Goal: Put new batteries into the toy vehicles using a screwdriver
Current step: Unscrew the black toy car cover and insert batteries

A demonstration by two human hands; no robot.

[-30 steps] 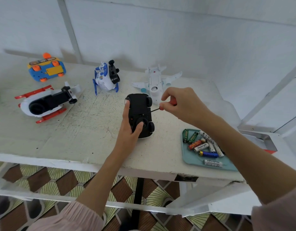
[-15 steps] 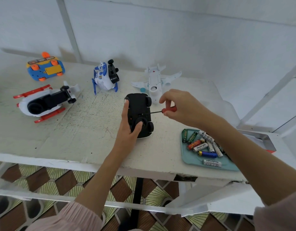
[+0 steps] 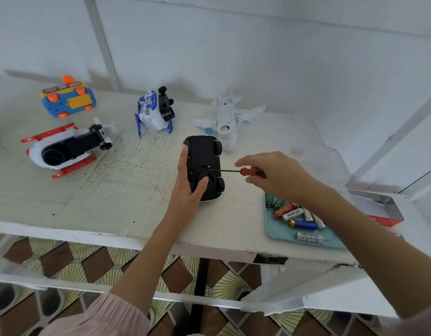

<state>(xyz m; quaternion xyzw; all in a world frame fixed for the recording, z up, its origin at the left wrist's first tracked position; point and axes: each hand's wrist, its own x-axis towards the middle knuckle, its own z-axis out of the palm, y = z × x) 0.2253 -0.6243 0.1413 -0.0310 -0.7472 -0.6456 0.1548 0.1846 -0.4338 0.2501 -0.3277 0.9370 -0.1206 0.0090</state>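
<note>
Black toy car [image 3: 204, 166] lay belly-up mid-table, my left hand [image 3: 189, 187] clamping it so the cover screw faced me, right hand [image 3: 272, 175] pinching the red screwdriver [image 3: 243, 171], tip at the screw.

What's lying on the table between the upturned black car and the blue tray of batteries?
Nothing lies there: in the head view the table is bare between the black car and the tray; only the right hand hangs over it.
</note>
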